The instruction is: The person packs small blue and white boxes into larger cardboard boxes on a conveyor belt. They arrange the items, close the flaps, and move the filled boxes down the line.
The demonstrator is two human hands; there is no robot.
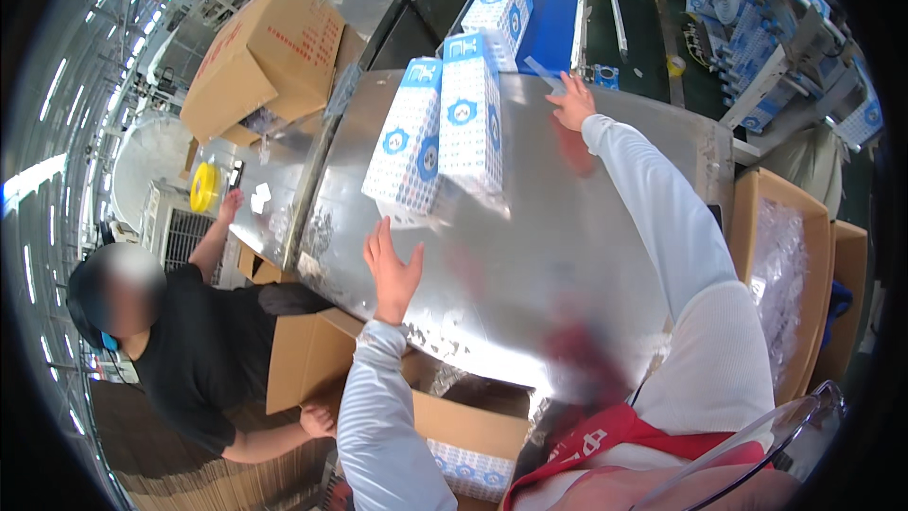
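Two long white packs with blue prints and blue far ends lie side by side on the metal table: the left pack (405,137) and the right pack (468,114). My left hand (392,270) is open, its fingers spread just off the near end of the left pack. My right hand (573,102) is raised over the table's far side by the belt's end, fingers apart. A thin see-through strip (542,72) shows at its fingertips; whether it touches them is unclear. Beyond lies a third pack (499,9), at the blue conveyor belt's (551,14) left edge.
An open carton (473,421) with similar packs inside stands below the table's near edge. On the left a co-worker (203,341) reaches toward a yellow tape roll (203,186). A big carton (270,52) sits far left; a box of clear plastic (757,246) is at right.
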